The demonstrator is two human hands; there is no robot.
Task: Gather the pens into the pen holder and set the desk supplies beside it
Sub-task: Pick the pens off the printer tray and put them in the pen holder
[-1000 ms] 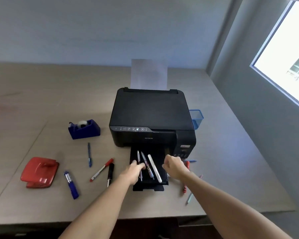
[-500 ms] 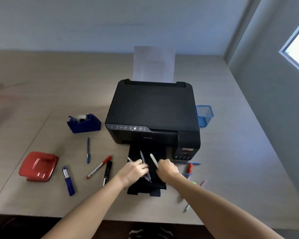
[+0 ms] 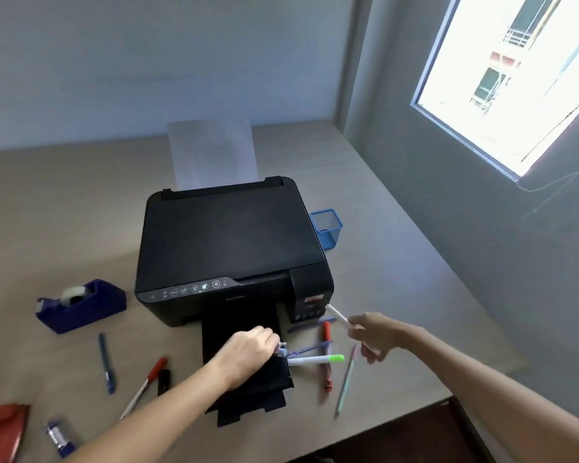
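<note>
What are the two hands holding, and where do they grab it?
The right hand holds a white pen near one end. The left hand clutches pens at the printer tray; where exactly is hidden.

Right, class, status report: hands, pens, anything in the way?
Right hand grips white pen. Left hand grips pens. Holder empty, behind printer.

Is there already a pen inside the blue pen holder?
No, the blue pen holder beside the printer shows only its open mesh walls, with no pen sticking out of it.
</note>
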